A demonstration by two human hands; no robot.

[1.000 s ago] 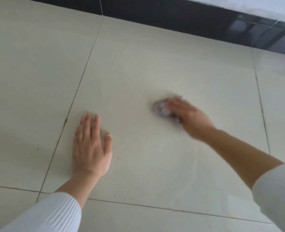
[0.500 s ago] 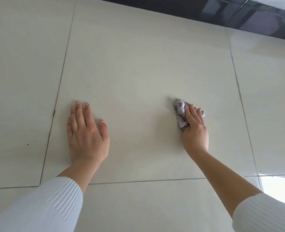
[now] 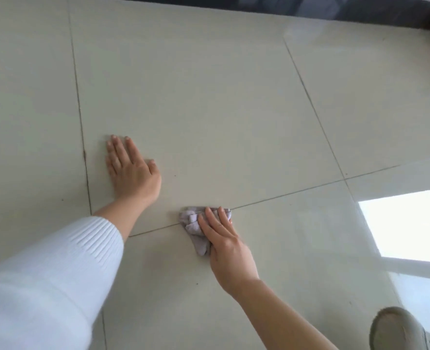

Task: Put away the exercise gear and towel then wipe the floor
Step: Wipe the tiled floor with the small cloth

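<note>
Right hand [image 3: 226, 248] is pressing grey cloth [image 3: 191, 223] flat-fingered onto tiled floor [image 3: 209, 97], not clenching; left hand [image 3: 133, 175] is resting released, palm down, at cloth's 10 o'clock.

Glossy pale tiled floor [image 3: 209, 97], dark skirting [image 3: 335, 8], window glare [image 3: 405, 223].

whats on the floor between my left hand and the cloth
Only bare floor tile. In the head view the left hand lies flat, and the cloth, pressed under the right hand, sits apart from it.
</note>
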